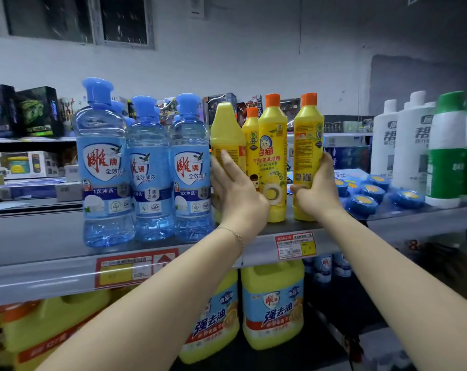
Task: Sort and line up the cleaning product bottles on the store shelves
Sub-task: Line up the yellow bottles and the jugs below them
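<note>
Yellow-capped bottle and orange-capped bottle on the shelf.
My left hand presses straight fingers against the first; my right hand grips the second.

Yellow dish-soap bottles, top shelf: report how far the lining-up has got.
Done: three blue detergent bottles stand in a row at the shelf edge. In hand: the left hand presses the yellow-capped bottle; the right hand grips an orange-capped bottle, back label outward. Remaining: the yellow group sits uneven, one smaller bottle set behind.
</note>
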Demonstrator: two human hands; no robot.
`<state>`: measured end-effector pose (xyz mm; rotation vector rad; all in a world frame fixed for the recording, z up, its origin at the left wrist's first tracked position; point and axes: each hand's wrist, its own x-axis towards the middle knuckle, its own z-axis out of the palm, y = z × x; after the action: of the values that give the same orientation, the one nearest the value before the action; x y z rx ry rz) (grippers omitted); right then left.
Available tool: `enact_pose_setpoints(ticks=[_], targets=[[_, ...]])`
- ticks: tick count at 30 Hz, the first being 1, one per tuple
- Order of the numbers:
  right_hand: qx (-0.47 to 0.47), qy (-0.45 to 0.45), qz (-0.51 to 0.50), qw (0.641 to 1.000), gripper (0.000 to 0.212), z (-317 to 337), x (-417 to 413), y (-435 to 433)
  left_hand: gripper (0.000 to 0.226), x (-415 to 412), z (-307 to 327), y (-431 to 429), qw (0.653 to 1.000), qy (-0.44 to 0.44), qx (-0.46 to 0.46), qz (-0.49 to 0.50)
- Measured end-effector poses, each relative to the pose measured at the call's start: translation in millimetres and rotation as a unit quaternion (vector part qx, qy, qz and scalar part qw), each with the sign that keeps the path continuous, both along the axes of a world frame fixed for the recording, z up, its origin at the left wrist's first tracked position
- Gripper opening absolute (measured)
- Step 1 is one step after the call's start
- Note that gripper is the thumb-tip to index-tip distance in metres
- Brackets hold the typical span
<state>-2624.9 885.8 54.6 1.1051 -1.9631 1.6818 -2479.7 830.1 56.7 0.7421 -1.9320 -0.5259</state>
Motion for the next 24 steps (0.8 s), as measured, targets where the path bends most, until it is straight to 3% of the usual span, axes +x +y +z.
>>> enact_pose_setpoints(ticks=[4, 11, 14, 16, 18, 19, 21, 24], targets=[[0.048, -0.033, 0.041, 0.997, 0.061, 7.9, -19.0, -10.7, 0.102, -11.7, 2.8, 4.0, 0.998, 0.029, 0.043, 0.047], [0.119, -0.075, 0.14, 0.98, 0.069, 13.2, -34.2, -19.2, 0.108, -26.8, 11.6, 1.4, 0.986, 0.062, 0.119, 0.096], [0.089, -0.121, 0.197, 0.969, 0.064, 11.0, -33.2, -11.5, 0.109, -29.3, 9.1, -4.1, 0.979, 0.061, 0.136, 0.135], [0.042, -0.075, 0.098, 0.991, 0.062, 9.7, -23.5, 0.5, 0.108, -30.1, 7.5, -7.6, 0.976, 0.059, 0.15, 0.147], [-0.011, 0.051, -0.024, 0.998, 0.057, 7.5, -11.1, 14.4, 0.105, -30.9, 6.5, -9.6, 0.974, 0.057, 0.157, 0.152], [-0.016, 0.106, -0.036, 0.994, 0.054, 7.2, -2.3, 20.7, 0.101, -31.4, 6.6, -10.2, 0.974, 0.056, 0.154, 0.156], [0.046, 0.175, -0.026, 0.983, 0.059, 6.3, 12.5, 23.0, 0.094, -32.7, 6.7, -10.5, 0.975, 0.054, 0.145, 0.159], [0.14, 0.208, -0.053, 0.967, 0.071, 4.6, 23.0, 9.9, 0.09, -35.0, 6.8, -10.1, 0.976, 0.057, 0.147, 0.148]])
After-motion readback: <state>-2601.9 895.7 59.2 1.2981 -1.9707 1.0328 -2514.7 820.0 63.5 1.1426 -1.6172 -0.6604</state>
